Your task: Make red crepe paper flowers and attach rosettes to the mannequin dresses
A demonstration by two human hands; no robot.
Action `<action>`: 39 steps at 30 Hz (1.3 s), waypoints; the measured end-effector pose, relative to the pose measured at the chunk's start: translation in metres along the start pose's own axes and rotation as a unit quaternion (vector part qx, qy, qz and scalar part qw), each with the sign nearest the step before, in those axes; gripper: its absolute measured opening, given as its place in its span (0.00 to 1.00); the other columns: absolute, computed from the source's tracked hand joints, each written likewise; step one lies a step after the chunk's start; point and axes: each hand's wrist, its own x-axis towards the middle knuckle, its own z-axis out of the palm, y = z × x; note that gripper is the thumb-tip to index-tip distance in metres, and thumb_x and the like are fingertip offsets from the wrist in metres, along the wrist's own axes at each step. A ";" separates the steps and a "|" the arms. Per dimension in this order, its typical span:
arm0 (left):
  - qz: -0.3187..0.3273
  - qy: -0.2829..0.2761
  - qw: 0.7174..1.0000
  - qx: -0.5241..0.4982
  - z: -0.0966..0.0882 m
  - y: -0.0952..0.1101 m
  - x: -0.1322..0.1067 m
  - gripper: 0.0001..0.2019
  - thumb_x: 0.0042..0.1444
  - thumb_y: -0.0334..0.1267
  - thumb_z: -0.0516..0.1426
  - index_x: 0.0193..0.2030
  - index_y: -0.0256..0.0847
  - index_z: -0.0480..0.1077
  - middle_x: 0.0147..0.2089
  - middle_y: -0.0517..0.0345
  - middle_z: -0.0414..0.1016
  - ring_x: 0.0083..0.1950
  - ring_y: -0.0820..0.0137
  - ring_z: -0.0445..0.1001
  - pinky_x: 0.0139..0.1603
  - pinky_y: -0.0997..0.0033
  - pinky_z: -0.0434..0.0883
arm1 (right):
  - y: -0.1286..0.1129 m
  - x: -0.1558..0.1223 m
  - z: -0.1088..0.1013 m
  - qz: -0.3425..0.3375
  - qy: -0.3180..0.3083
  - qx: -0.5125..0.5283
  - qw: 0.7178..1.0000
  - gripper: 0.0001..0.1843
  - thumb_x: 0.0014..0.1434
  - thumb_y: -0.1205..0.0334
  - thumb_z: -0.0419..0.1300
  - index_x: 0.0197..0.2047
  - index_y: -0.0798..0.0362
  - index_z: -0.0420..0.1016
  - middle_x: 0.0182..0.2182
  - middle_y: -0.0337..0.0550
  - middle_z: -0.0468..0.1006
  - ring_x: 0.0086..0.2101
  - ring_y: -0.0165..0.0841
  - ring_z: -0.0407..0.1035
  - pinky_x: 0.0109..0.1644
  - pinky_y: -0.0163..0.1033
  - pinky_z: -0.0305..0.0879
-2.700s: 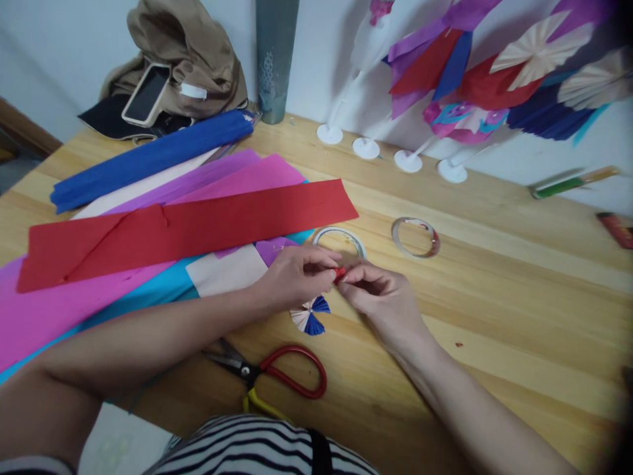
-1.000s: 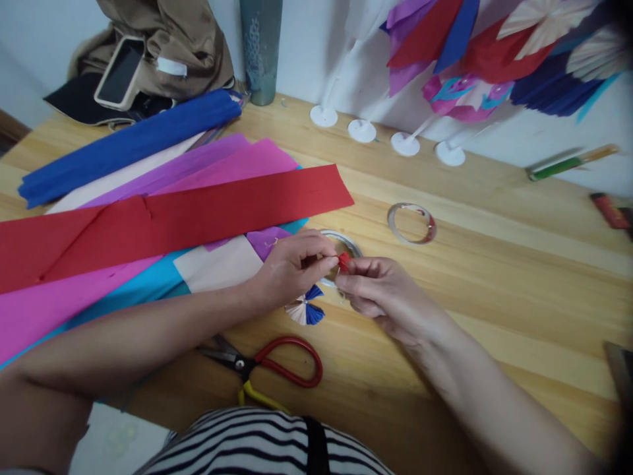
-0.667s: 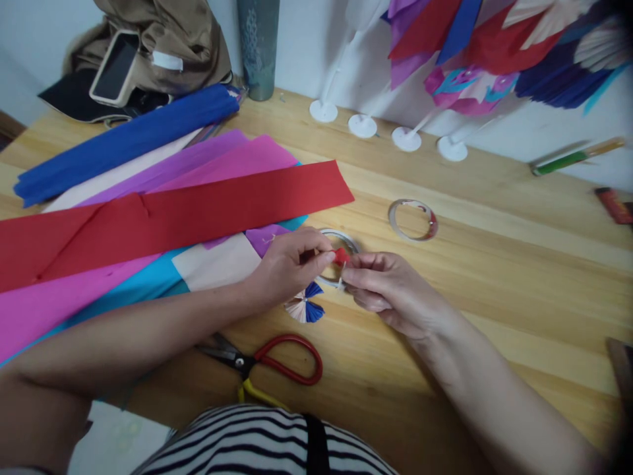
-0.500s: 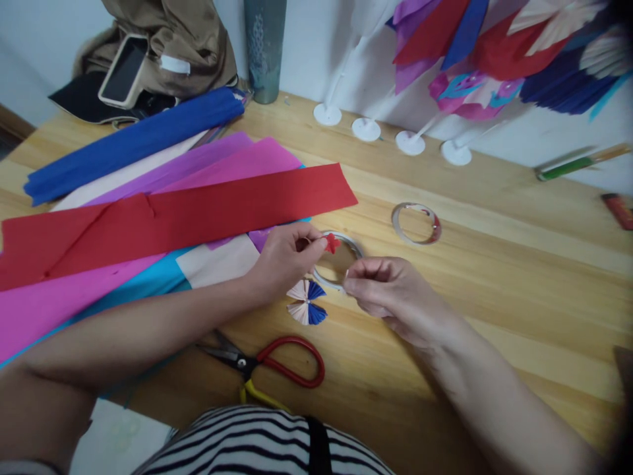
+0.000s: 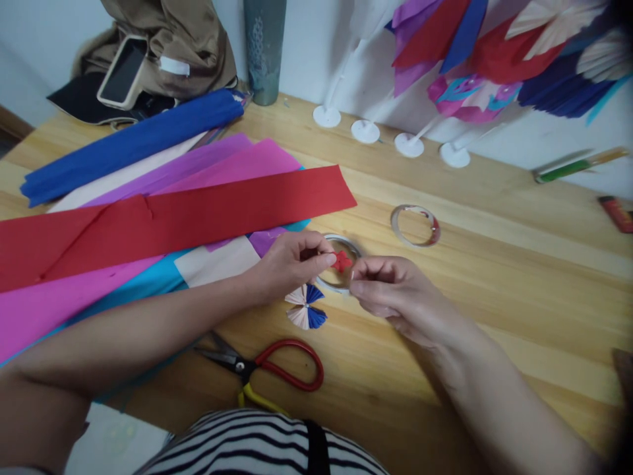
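Between the thumb and fingers of my left hand (image 5: 306, 258) is a small red paper flower (image 5: 342, 261). My right hand (image 5: 388, 285) is closed in a pinch just right of it; a tiny pale bit shows at its fingertips, too small to name. Beneath both hands lies a roll of tape (image 5: 357, 249), partly covered by them. A pleated paper bow (image 5: 306, 307), half cream and half blue, rests below my left hand. Nearer my body are scissors (image 5: 242, 367) with one red and one yellow handle, blades pointing left.
A red paper strip (image 5: 257, 196) tops a pile of coloured sheets on the left. A second tape roll (image 5: 415, 225) lies to the right. Along the wall stand white round stands (image 5: 409, 145), a bottle (image 5: 265, 53), a phone (image 5: 123, 71) and a green utility knife (image 5: 564, 170).
My left hand has shifted slightly right and down with the red flower, and more of the flower shows. My right hand has moved a little to the right, still pinching.
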 end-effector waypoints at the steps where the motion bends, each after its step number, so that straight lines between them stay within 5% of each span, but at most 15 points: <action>1: 0.004 0.002 1.000 0.005 0.000 0.000 0.000 0.09 0.55 0.39 0.56 0.28 0.36 0.67 0.21 0.65 0.61 0.22 0.79 0.60 0.22 0.78 0.59 | 0.000 -0.002 0.001 0.010 -0.008 0.004 1.000 0.14 0.41 0.58 0.71 0.24 0.55 0.71 0.14 0.29 0.59 0.15 0.18 0.43 0.18 0.31 0.33; 11: 0.139 -0.006 0.986 0.088 0.000 -0.007 0.000 0.10 0.57 0.34 0.54 0.25 0.38 0.67 0.26 0.57 0.68 0.33 0.72 0.68 0.36 0.71 0.66 | 0.006 0.004 0.005 0.058 -0.031 0.076 0.995 0.17 0.40 0.57 0.73 0.25 0.55 0.70 0.14 0.27 0.56 0.15 0.16 0.41 0.18 0.31 0.32; 39: 0.178 -0.045 0.972 0.143 -0.003 -0.008 0.001 0.11 0.60 0.35 0.53 0.26 0.39 0.67 0.30 0.54 0.75 0.37 0.69 0.74 0.41 0.68 0.71 | 0.007 0.008 0.000 0.064 -0.078 0.074 0.992 0.17 0.42 0.57 0.70 0.21 0.54 0.66 0.13 0.26 0.52 0.15 0.16 0.39 0.17 0.29 0.31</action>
